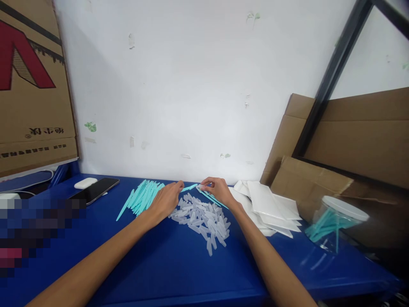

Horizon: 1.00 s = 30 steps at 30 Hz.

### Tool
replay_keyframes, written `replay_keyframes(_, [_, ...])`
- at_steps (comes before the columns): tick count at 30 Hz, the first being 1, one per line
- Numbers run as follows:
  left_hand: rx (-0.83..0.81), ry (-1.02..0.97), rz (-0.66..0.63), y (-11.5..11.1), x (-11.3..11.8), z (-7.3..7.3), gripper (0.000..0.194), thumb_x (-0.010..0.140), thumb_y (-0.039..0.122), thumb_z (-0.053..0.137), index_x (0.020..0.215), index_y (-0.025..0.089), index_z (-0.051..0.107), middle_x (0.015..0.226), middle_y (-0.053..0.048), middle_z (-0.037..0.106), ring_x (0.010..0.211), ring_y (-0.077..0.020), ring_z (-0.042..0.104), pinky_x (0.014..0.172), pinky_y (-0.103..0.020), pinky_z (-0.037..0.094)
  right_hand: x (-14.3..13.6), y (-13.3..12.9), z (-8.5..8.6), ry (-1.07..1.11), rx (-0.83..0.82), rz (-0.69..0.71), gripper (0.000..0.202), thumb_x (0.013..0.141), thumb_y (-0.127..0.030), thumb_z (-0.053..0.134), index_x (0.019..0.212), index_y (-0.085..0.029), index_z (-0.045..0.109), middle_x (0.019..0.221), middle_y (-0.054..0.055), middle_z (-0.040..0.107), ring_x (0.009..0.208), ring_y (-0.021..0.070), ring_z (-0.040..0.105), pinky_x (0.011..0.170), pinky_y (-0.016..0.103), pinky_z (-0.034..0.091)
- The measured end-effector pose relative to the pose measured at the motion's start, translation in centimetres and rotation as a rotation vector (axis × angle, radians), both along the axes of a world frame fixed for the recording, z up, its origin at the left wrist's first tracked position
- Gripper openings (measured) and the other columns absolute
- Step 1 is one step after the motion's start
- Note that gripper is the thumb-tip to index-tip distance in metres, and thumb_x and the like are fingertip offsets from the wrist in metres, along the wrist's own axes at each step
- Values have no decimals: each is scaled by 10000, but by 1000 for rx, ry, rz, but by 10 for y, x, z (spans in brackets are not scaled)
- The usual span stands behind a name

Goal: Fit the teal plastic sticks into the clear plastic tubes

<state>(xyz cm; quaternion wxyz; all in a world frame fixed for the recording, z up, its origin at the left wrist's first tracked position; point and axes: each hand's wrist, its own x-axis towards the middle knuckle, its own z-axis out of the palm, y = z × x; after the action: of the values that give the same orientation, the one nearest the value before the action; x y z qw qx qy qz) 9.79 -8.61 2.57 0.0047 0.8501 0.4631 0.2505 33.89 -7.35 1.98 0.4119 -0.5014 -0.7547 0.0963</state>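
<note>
My left hand [168,198] is closed on one end of a slim teal plastic stick [189,187], which points right. Facing it, my right hand [218,189] pinches a small translucent cap [198,186] close to the stick's tip; whether the two touch is too small to tell. A heap of translucent caps [204,218] lies on the blue table between my forearms. Beside my left hand is a pile of loose teal sticks [145,194]. Several more teal sticks [212,198] lie under my right hand, partly hidden by it.
White envelopes or packets [271,204] are stacked right of my right forearm. Farther right stands a clear jar [334,226] with a white lid and teal sticks inside. A phone [99,189] and a white case [85,183] lie at left. Cardboard [361,132] leans against the right side.
</note>
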Motion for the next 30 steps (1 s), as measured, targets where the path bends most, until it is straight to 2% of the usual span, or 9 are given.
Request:
replay_keyframes(6, [8,-1,-20,0,0,-1,240,972,231,277,981,232,517,856,-52,639,758,-202,588,582,-272,322,-2,-2,1,30,-40,49,248,779,-448,697,893,-230,729,831,6,732,560,129,570,555,251,436])
replay_keyframes(16, [68,3,-137,13,-4,-12,271,963,221,295,984,228,565,842,-50,638,825,-213,585,652,-283,364,-4,-5,0,-5,-99,114,267,752,-452,733,865,-210,727,794,12,721,526,117,563,518,239,420])
replay_keyframes(20, [83,29,-154,12,-5,-11,277,961,212,294,982,221,569,852,-51,637,839,-216,577,651,-287,363,-8,-4,-1,-19,-122,107,258,737,-426,750,865,-203,734,723,4,707,488,113,557,512,238,415])
replay_keyframes(25, [88,71,-170,9,-5,-10,280,964,212,294,979,215,574,858,-48,636,809,-214,562,634,-288,354,-13,-7,0,-49,-150,165,218,749,-393,742,866,-209,742,722,5,704,512,113,558,521,236,410])
replay_keyframes(30, [94,106,-196,10,-7,-9,284,953,200,310,973,209,592,871,-54,642,808,-217,566,628,-289,352,-16,-10,1,-12,-199,216,281,724,-449,749,835,-190,755,685,21,691,488,111,535,485,234,401])
